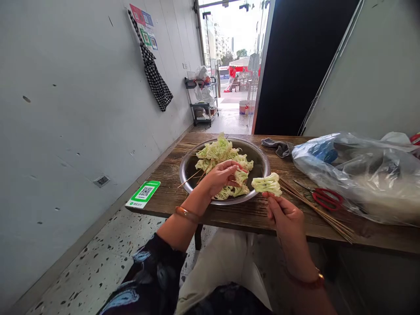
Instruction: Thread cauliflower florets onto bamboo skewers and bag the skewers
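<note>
My left hand (220,178) is closed around a pale green cauliflower floret (241,176) over the metal bowl (266,171). Beneath and behind it, a heap of cauliflower pieces (219,148) fills part of the bowl, with thin sticks poking out at the left. My right hand (286,214) pinches a skewer, mostly hidden by the fingers, just off the bowl's right rim. Several cauliflower florets (267,184) are threaded on that skewer. Bare bamboo skewers (323,214) lie in a bundle on the table to the right of this hand.
Red-handled scissors (328,199) lie beside the bundle. A large clear plastic bag (367,175) covers the table's right side. A grey cloth (278,146) rests behind the bowl, and a green QR-code card (143,194) sits at the table's left end. Beyond stands a wheeled cart (201,105).
</note>
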